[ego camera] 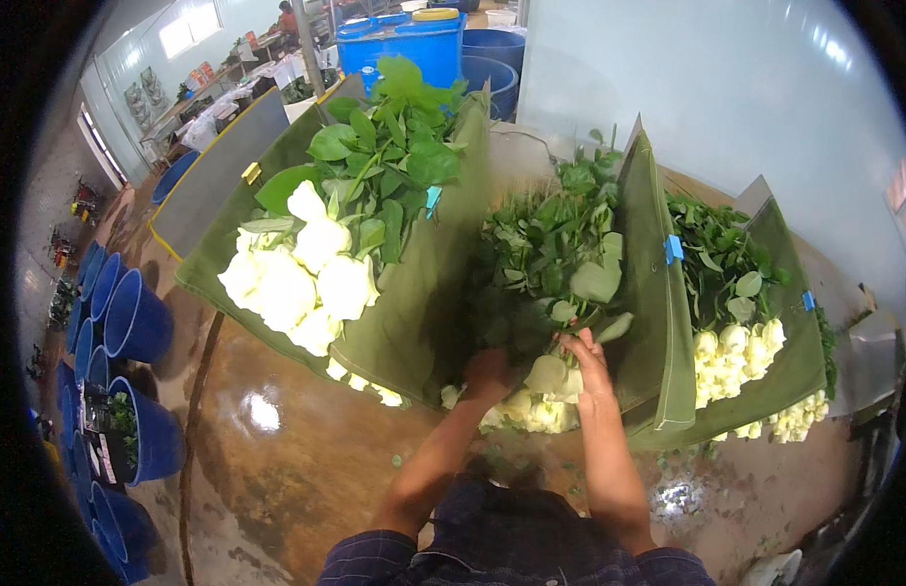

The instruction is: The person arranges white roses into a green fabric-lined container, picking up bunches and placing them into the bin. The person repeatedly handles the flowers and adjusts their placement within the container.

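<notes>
Both of my hands reach into the middle green fabric compartment (640, 315), among cream-white roses. My right hand (588, 355) has its fingers closed around the stem just above a cream rose head (547, 375). Leafy stems (548, 249) stretch away from me beyond it. My left hand (489, 370) is in shadow at the compartment's left side, and its fingers are blurred and mostly hidden. Below and between my wrists, more cream roses (530, 412) lie at the near edge.
To the left, white roses (277, 286) lie in a raised green fabric compartment (394, 329); another rose bunch (735, 359) lies to the right. Blue plastic buckets (134, 315) line the far left of the wet floor (314, 439). Behind stands a blue tub (402, 55). Further back is a person (287, 18).
</notes>
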### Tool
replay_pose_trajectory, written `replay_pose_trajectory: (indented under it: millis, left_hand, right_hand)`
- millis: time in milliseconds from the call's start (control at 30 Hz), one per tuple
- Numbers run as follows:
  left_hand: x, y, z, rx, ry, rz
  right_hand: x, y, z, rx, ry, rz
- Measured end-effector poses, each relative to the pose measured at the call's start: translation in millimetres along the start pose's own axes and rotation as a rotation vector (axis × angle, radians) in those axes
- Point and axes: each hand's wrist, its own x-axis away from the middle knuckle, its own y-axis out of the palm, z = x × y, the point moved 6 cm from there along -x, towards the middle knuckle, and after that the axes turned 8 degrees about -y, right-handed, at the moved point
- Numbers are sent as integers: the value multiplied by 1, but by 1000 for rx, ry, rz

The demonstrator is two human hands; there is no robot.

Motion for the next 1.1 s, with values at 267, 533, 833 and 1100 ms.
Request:
replay_pose_trajectory:
  millis: [267, 533, 833, 1100]
  left_hand:
    - [18, 23, 37, -64, 77, -194]
    - [-5, -7, 26, 919, -426, -493]
    - [-27, -53, 62, 1772, 147, -506]
    - [-50, -61, 98, 2273, -412, -468]
  right_hand:
    - [-19, -13, 25, -298, 169, 138]
    - [-34, 23, -7, -725, 131, -150]
    - [-43, 40, -31, -675, -27, -63]
    - [-63, 50, -46, -861, 14, 6]
